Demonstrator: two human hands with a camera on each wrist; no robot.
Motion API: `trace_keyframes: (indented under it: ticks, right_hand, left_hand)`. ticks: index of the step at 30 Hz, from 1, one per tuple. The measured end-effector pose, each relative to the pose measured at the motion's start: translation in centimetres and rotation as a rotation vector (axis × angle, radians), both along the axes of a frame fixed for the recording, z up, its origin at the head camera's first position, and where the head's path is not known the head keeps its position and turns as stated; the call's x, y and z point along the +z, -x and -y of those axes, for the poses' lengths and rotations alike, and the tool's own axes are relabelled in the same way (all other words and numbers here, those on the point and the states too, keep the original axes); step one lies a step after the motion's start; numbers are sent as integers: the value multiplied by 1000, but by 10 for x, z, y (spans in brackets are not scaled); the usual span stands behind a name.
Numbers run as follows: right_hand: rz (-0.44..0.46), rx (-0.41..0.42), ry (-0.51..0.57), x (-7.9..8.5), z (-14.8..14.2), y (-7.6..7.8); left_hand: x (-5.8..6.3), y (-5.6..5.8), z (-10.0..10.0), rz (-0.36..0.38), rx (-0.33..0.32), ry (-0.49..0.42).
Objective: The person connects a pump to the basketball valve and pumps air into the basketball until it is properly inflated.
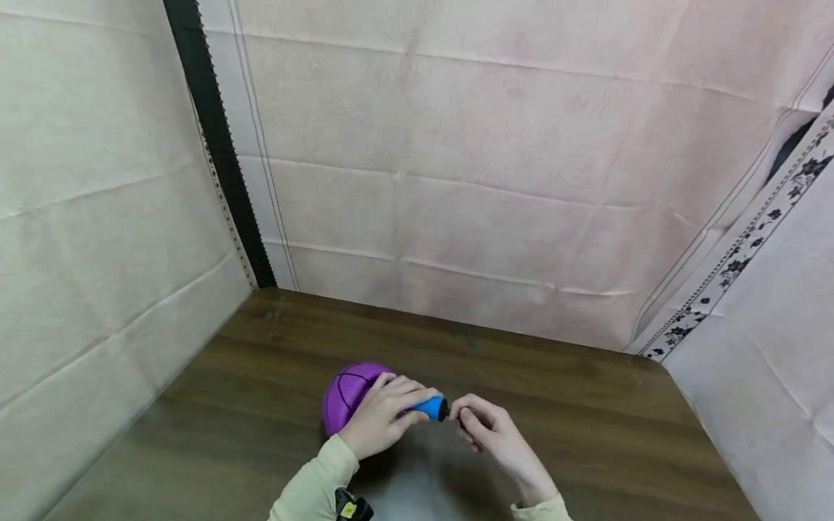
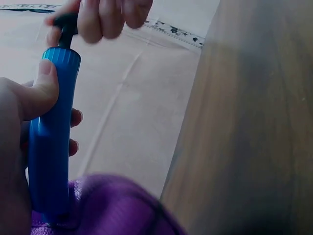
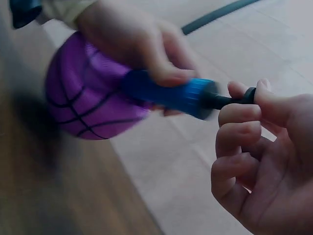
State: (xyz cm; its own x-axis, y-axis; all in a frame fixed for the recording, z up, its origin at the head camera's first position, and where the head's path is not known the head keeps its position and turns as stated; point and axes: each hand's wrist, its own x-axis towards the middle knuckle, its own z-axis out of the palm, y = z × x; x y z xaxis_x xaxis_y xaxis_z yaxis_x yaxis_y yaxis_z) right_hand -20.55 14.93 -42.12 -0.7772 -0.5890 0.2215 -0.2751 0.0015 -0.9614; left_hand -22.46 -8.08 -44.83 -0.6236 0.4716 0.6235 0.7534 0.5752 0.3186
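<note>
A purple ball (image 1: 340,405) with black lines sits at the near middle of the table, its surface dented around the pump's end in the right wrist view. My left hand (image 1: 384,416) grips the blue barrel of a hand pump (image 2: 53,132), whose lower end meets the ball (image 3: 78,98). The pump's black handle (image 3: 249,95) sticks out a short way from the barrel on a dark rod (image 3: 217,101). My right hand (image 1: 485,430) pinches that handle between thumb and curled fingers. Whether a needle joins pump and ball is hidden.
The brown wooden table (image 1: 293,325) is bordered by pale cloth walls (image 1: 456,181) at the back and both sides. A dark strip (image 1: 221,145) runs down the back left corner. A black device (image 1: 352,506) is strapped at my left wrist.
</note>
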Motion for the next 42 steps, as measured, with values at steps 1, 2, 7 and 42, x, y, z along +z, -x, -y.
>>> trace_keyframes:
  ticks: [1, 2, 7, 42]
  right_hand:
    - [3, -13, -1, 3, -5, -1]
    - [0, -25, 7, 5, -11, -2]
    - [-27, -54, 111, 12, -24, -6]
    - [35, -170, 109, 14, -8, -3]
  left_hand:
    - [0, 1, 3, 3, 10, 8]
    - [0, 2, 6, 10, 21, 7]
    - [-1, 5, 13, -5, 69, -25]
    - [6, 5, 14, -84, 151, -46]
